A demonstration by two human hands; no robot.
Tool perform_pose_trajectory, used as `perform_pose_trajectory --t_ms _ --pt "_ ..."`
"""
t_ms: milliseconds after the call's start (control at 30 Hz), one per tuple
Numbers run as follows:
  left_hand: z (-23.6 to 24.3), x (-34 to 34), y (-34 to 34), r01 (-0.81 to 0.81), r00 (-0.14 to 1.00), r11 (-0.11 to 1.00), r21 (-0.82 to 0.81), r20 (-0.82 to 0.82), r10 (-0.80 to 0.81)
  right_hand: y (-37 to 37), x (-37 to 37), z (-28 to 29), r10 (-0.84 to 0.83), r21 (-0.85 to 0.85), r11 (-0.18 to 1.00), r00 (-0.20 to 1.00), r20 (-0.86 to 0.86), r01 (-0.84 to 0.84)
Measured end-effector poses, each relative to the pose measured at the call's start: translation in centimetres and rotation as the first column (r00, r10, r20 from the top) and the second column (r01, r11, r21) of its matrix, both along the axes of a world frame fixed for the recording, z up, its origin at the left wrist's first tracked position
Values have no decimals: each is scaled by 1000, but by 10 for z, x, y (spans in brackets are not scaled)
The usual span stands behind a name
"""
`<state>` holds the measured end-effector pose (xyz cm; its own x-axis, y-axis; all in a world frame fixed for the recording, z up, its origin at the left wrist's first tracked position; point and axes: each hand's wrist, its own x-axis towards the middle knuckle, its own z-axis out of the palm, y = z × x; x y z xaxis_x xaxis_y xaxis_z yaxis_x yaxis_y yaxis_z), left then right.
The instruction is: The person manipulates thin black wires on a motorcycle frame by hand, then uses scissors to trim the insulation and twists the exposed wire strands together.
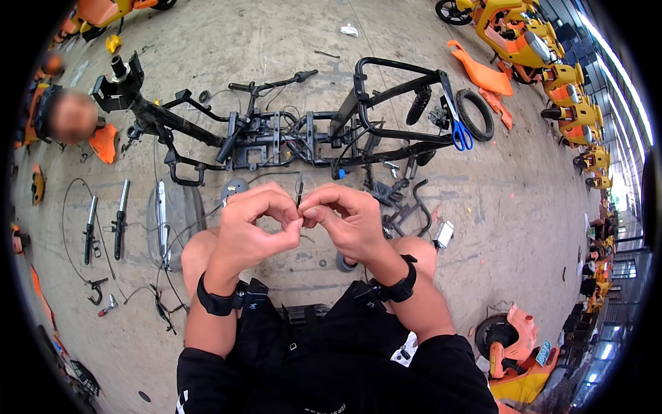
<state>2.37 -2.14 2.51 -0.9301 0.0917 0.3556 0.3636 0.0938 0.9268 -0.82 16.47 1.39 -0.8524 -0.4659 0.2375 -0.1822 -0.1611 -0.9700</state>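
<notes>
Dead centre of the frame, the left hand [238, 225] meets the right hand [360, 224], thumbs and fingertips pinching a short, thin, black wire-like piece [299, 194] between them! Above stretches a black tubular metal chassis [192, 128], blue-handled metal scissors [462, 136] at upper right.

Soft, bright light covers the concrete floor [510, 214]; roof light strips [623, 77] glare white at upper right. Fisheye distortion curves the black-cornered edges; a person's head [73, 117] at left is blurred.
</notes>
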Motion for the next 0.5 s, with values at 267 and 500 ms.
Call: perform_pose_trajectory --t_ms 267,500 --pt "3 -1 5 -195 968 969 -150 -187 166 -1 -2 4 -72 -14 997 997 -4 72" --pt "2 -5 8 -257 918 940 -224 -360 165 -1 -1 5 -104 -36 993 991 88 108"
